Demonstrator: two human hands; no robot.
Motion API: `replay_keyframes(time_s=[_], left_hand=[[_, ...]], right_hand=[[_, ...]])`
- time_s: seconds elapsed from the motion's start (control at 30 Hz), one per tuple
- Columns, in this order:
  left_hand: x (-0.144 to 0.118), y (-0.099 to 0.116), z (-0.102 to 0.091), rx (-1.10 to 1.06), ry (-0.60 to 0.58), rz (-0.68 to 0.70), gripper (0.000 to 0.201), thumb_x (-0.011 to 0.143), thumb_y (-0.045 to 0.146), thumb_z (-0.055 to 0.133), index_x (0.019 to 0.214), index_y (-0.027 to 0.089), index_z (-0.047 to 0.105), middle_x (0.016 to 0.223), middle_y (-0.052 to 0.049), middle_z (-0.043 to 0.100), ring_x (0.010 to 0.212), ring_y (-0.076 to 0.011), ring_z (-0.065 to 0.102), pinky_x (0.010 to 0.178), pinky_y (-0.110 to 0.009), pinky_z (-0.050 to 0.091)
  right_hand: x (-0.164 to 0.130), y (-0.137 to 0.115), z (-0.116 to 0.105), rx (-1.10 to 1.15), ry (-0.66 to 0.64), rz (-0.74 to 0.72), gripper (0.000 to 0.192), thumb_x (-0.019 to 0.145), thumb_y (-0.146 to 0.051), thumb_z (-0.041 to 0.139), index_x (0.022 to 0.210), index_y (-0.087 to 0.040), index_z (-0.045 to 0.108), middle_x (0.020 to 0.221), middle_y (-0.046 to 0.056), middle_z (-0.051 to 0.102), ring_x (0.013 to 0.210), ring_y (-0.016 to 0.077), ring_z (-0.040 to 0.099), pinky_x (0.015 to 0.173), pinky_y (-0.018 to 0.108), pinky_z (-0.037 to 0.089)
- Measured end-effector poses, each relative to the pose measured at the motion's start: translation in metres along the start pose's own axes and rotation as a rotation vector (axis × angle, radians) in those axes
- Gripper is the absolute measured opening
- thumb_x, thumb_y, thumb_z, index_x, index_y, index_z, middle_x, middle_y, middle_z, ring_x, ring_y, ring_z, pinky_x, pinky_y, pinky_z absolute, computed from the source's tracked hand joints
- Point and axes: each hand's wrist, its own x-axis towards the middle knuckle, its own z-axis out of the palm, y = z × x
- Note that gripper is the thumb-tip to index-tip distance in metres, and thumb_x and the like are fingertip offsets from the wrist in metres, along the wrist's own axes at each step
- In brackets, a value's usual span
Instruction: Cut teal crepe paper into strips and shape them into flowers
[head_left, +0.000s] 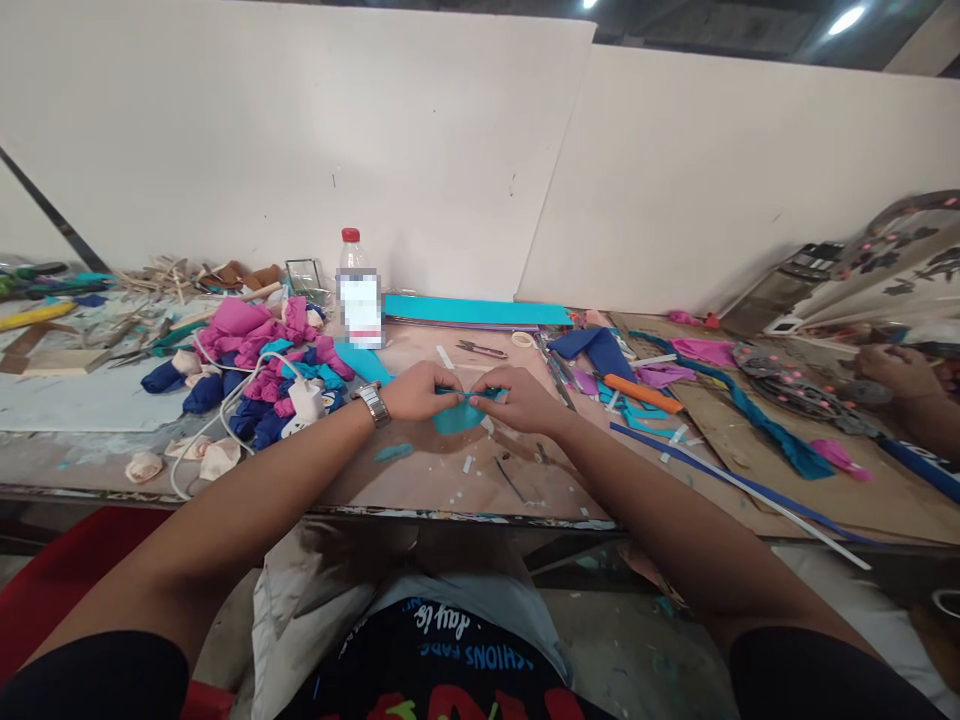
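**Both hands pinched on a teal scrap at mid-table**

Table [420,480]: long worn brown top, running left to right, cluttered along its far half. White boards stand behind it.

Far centre: a flat teal sheet [476,311] lies against the boards. Just left of it stands a clear bottle [358,290], red cap, upright.

Left of centre: heap of pink, blue and teal fabric bundles [259,365], a white cable [217,420] looping through and in front of it. Cream bundles [202,458] lie near the table's near edge.

Right of centre: orange tube [643,393] lying flat among blue and teal strips. A long blue strip [739,487] runs diagonally toward the near right.

Far right: another person's hand [896,368] rests at patterned pieces.

Centre: left hand [420,390], wristwatch [373,404] on its wrist, and right hand [517,395] are together, fingertips nearly touching. Both are closed on a small teal piece [457,415], which lies on the table between and just under them.

Small scissors [481,349] lie just beyond the hands, apart from them.
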Motion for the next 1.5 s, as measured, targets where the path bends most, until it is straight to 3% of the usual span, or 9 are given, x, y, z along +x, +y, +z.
replay_keyframes(time_s=[0.2, 0.5, 0.93, 1.13, 1.33, 1.5], left_hand=[[0.000, 0.004, 0.002, -0.005, 0.015, 0.004, 0.029, 0.089, 0.033, 0.052, 0.075, 0.014, 0.070, 0.062, 0.001, 0.056, 0.060, -0.0111, 0.046, 0.058, -0.025, 0.031], [0.002, 0.001, 0.003, -0.059, 0.031, -0.037, 0.036, 0.090, 0.036, 0.050, 0.061, 0.015, 0.057, 0.056, 0.003, 0.040, 0.058, -0.0106, 0.037, 0.056, -0.027, 0.028], [0.007, -0.002, 0.001, -0.209, 0.068, -0.220, 0.030, 0.084, 0.039, 0.055, 0.070, 0.015, 0.067, 0.064, 0.000, 0.057, 0.066, -0.0145, 0.050, 0.063, -0.027, 0.042], [0.006, -0.004, 0.002, -0.257, 0.097, -0.173, 0.032, 0.087, 0.039, 0.055, 0.075, 0.014, 0.070, 0.070, -0.001, 0.062, 0.071, -0.0154, 0.052, 0.067, -0.027, 0.042], [0.007, -0.008, 0.003, -0.192, 0.065, -0.146, 0.045, 0.090, 0.053, 0.056, 0.072, 0.012, 0.064, 0.060, 0.003, 0.046, 0.059, -0.0102, 0.037, 0.057, -0.026, 0.030], [0.005, -0.005, 0.001, -0.116, 0.062, -0.049, 0.044, 0.094, 0.051, 0.052, 0.078, 0.012, 0.065, 0.067, 0.002, 0.053, 0.065, -0.0109, 0.044, 0.061, -0.025, 0.033]], right_hand=[[0.000, -0.001, 0.002, -0.009, 0.067, 0.026, 0.026, 0.089, -0.043, 0.065, 0.089, -0.021, 0.077, 0.089, 0.006, 0.077, 0.083, 0.0223, 0.068, 0.077, 0.033, 0.047], [0.000, 0.000, 0.006, -0.074, 0.119, -0.015, 0.018, 0.090, -0.038, 0.066, 0.089, -0.022, 0.075, 0.091, 0.007, 0.077, 0.087, 0.0241, 0.067, 0.086, 0.038, 0.047], [0.001, 0.000, 0.005, -0.249, 0.274, -0.275, 0.009, 0.093, -0.027, 0.065, 0.092, -0.024, 0.073, 0.087, 0.003, 0.078, 0.084, 0.0206, 0.071, 0.095, 0.043, 0.046], [0.001, -0.002, 0.004, -0.290, 0.273, -0.320, 0.008, 0.093, -0.025, 0.065, 0.090, -0.024, 0.073, 0.083, 0.002, 0.077, 0.081, 0.0193, 0.071, 0.093, 0.042, 0.045], [0.000, -0.002, 0.005, -0.275, 0.279, -0.295, 0.008, 0.092, -0.026, 0.066, 0.091, -0.023, 0.073, 0.084, 0.003, 0.077, 0.082, 0.0203, 0.070, 0.093, 0.042, 0.045], [0.000, -0.001, 0.006, -0.254, 0.273, -0.213, 0.009, 0.092, -0.028, 0.065, 0.090, -0.022, 0.071, 0.086, 0.005, 0.075, 0.086, 0.0230, 0.068, 0.092, 0.043, 0.046]])
